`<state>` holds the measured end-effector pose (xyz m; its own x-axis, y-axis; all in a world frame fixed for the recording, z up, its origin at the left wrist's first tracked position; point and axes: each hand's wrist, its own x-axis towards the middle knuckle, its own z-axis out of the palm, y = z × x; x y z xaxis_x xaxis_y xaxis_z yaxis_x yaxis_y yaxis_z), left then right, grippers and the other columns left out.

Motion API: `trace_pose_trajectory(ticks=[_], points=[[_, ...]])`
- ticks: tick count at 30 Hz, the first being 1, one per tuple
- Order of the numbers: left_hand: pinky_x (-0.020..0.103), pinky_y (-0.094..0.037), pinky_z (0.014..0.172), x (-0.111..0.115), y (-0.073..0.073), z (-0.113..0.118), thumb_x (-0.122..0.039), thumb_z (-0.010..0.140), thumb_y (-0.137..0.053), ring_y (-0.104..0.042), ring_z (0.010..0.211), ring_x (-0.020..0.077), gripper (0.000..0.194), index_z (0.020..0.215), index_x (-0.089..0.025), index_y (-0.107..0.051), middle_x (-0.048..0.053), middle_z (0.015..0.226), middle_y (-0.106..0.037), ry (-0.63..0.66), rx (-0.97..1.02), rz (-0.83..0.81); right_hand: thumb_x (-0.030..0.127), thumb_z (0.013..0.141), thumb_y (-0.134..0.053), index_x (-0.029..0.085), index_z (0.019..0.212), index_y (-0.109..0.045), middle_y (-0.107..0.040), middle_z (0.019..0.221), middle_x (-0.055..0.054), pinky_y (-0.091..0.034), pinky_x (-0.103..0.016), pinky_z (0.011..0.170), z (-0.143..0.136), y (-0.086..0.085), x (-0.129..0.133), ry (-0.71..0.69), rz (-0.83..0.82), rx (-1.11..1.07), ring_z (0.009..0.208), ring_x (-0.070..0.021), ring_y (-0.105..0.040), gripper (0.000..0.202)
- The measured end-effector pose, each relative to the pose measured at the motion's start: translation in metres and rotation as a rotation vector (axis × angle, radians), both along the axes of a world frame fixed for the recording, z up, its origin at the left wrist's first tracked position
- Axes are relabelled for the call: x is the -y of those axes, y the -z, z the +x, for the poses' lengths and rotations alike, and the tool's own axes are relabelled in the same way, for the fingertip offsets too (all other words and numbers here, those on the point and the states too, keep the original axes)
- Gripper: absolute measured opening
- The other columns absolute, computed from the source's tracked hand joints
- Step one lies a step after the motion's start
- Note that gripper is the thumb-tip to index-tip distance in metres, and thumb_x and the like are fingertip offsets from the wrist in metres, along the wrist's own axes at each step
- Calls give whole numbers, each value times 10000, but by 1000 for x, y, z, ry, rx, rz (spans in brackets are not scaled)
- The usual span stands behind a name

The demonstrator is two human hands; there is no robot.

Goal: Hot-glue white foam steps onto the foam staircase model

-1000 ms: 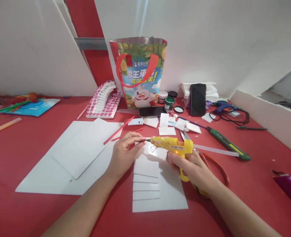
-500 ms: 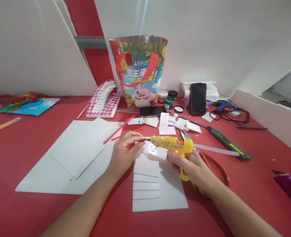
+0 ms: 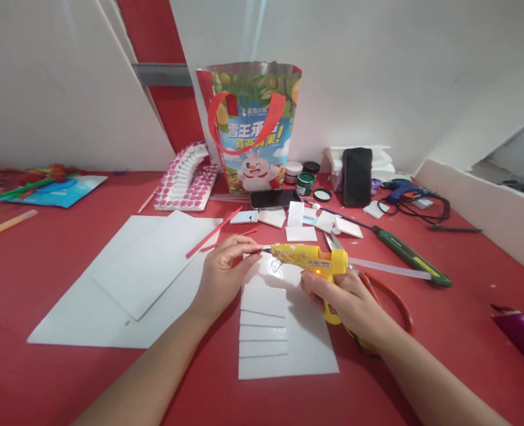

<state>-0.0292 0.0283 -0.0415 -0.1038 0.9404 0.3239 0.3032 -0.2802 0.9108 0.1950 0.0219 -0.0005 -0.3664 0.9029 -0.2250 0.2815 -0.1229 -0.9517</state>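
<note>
My right hand [image 3: 339, 293] is wrapped around the handle of a yellow hot glue gun [image 3: 306, 256], which points left with an orange light lit. A clear glue stick [image 3: 388, 268] sticks out of its back. My left hand [image 3: 226, 269] is closed in a pinch at the gun's nozzle, on a thin pale piece seen almost edge-on and mostly hidden by the fingers. Below both hands lies a white foam board [image 3: 308, 349], with several overlapping white strips [image 3: 264, 300] in a stepped row on its left side.
Loose white tiles [image 3: 301, 234], a phone [image 3: 275, 199] and a green utility knife [image 3: 410, 256] lie beyond my hands. Larger white sheets [image 3: 88, 307] and red sticks [image 3: 212, 232] are at left. Behind stand a printed bag [image 3: 255, 130], paint jars [image 3: 305, 184] and a pink-patterned stepped model [image 3: 186, 183].
Almost nothing differs. Both hands and the glue gun keep the same place and grip; only the whole view has shifted very slightly.
</note>
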Motion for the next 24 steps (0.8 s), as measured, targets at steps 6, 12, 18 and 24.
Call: trace_pose_trajectory(ticks=[6,12,18,24], points=[[306,-527,860,0,1,0,-203,852,-720,-674,927,175,100,907,-237,-795,29,982,-705,0,-2,-2,495,889,-561,190,619,-487,-452,582,32,-292,-235,479,1,1,0,3,5,2,517,-92,-404,414],[308,-529,861,0,2,0,-215,855,-718,-673,921,173,91,903,-238,-792,29,981,-703,-4,1,-3,496,902,-549,191,608,-473,-454,588,28,-305,-237,492,1,2,-1,-9,21,14,528,-94,-405,431],[313,-530,862,0,1,0,-221,861,-709,-672,928,181,95,906,-232,-791,41,987,-703,7,-1,-5,508,899,-547,193,602,-471,-460,581,23,-311,-242,495,1,1,0,-9,18,25,530,-100,-410,439],[339,-540,863,1,0,0,-230,858,-710,-675,927,197,86,894,-239,-788,45,981,-708,-8,-14,-13,523,896,-543,198,609,-477,-459,585,20,-315,-249,488,1,0,0,-2,21,34,525,-104,-408,439]])
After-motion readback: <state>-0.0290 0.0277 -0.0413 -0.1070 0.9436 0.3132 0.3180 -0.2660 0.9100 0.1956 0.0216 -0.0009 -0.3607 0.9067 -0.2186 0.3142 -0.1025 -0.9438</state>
